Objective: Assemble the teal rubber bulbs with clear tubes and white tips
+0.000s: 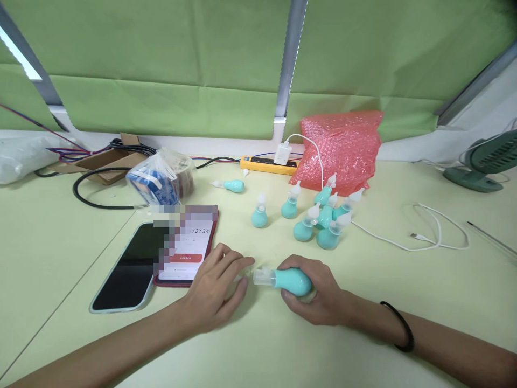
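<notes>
My right hand (319, 296) is closed round a teal rubber bulb (293, 281) with a clear plastic nozzle pointing left, lying low over the table. My left hand (216, 285) rests beside it, its fingertips pinched on a small clear tip (242, 277) at the nozzle's end. Several more teal bulbs with clear tips (323, 218) stand clustered behind my right hand. One further bulb (234, 186) lies on its side farther back.
Two phones (129, 267) (189, 245) lie left of my left hand. A pink bubble-wrap bag (343, 148), a yellow power strip (269, 164), a white cable (428, 229), a plastic bag with tape rolls (161, 180), cardboard (105, 161) and a green fan (482, 164) ring the table (258, 345).
</notes>
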`<state>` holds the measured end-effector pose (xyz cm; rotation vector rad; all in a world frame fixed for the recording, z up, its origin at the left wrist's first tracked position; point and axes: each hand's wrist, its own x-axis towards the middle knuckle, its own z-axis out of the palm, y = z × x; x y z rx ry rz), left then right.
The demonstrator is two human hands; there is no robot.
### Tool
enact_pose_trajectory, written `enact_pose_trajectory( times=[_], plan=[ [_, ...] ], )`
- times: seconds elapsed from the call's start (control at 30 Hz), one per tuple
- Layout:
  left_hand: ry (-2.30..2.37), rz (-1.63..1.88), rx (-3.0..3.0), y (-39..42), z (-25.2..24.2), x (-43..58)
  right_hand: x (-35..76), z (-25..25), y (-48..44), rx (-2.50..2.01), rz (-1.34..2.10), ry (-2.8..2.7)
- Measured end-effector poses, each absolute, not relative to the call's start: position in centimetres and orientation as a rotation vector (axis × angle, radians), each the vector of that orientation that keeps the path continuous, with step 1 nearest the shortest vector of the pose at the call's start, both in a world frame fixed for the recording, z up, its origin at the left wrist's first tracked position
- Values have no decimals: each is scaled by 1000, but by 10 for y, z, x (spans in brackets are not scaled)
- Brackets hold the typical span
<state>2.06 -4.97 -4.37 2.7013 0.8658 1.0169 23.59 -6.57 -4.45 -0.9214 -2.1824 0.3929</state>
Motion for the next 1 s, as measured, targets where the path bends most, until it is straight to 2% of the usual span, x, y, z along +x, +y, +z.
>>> enact_pose_trajectory(
  times=[0.13, 0.3, 0.37, 0.57, 0.73, 0.9, 1.0],
  plan=[
    [790, 995, 2671, -64, -35, 25, 231, -40, -81, -915, 547, -2296],
    [725, 792, 2768, -78, -33, 31, 228, -41, -92, -828, 326, -2443],
    [622, 685, 2752, -80, -32, 32, 229, -38, -92, -767, 339, -2513],
    [447, 541, 2754, -80, -30, 31, 233, -18, -82, -637, 776, -2634],
    [277, 614, 2881, -82, -35, 30, 238, -15, -70, -524, 1193, -2515],
    [610, 849, 3122, -76, -46, 31, 240, -16, -59, -738, 958, -2268],
    [908, 737, 3203, -72, -49, 33, 241, -17, -54, -887, 739, -2178]
  ],
)
